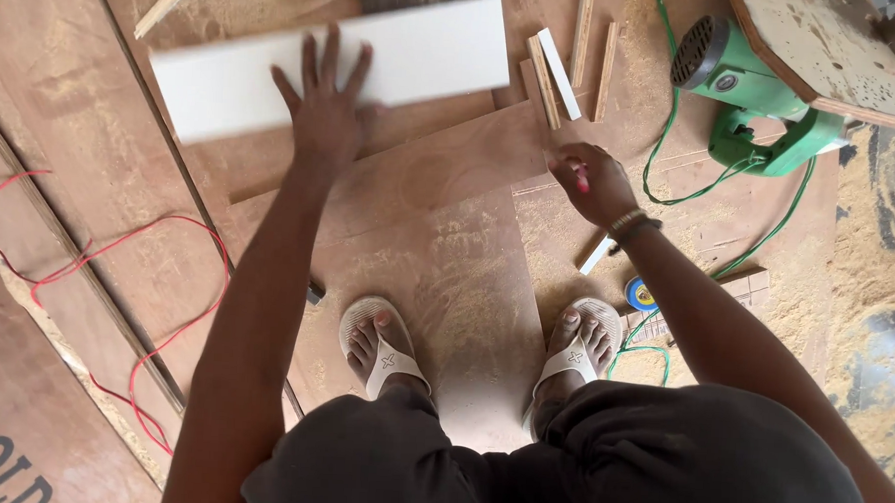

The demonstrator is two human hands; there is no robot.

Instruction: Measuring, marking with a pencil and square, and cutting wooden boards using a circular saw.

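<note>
Wire (120, 270), red, loops over the plywood sheets (437, 271) at far left. Left hand (323, 113) lies flat, palm down, on a white board (415, 57); its fingers (330, 54) are spread apart and grip nothing. The board (blurred in the view) rests long side across, on the plywood ahead of the person, its left end lower in the frame than its right. Just beside its right end lie several short wood strips (558, 72), one with a white face. Right hand (589, 182) hovers above the plywood to the right of the board and apart from it, fingers curled together around a small red object (581, 179), too small to identify; a band sits on the wrist. Below this hand a small white offcut (596, 255) lies on the sheets, and near the right foot a blue-and-yellow round item (640, 293). Both feet, in pale sandals (385, 348), stand on the plywood, which is dusted with sawdust. Power tool (746, 88), green, lies at upper right beside a wooden surface (821, 56), its green cord (765, 233) trailing down toward the right foot.
</note>
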